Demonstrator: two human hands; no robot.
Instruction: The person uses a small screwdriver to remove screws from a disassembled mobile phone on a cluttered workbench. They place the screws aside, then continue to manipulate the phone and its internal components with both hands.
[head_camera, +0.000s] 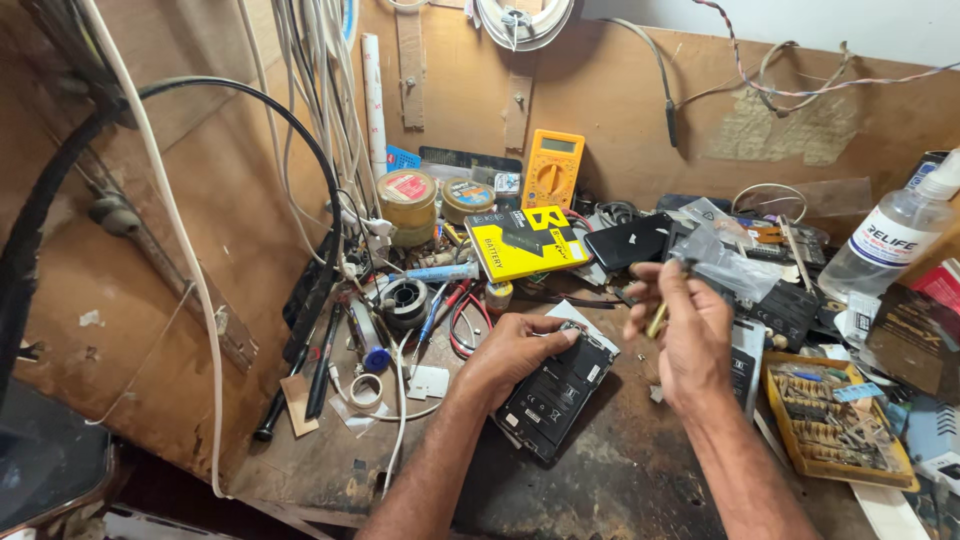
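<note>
While the left hand (510, 352) lies flat on an opened phone (556, 392) on the wooden bench (640, 470), fingers spread over its upper edge, the right hand (685, 330) is raised just beside it — fingers pinched on a thin yellowish tool (657, 320). Behind them lie a yellow box (524, 243) and a yellow multimeter (553, 168); a tray of small parts (835, 420) sits to the right.
</note>
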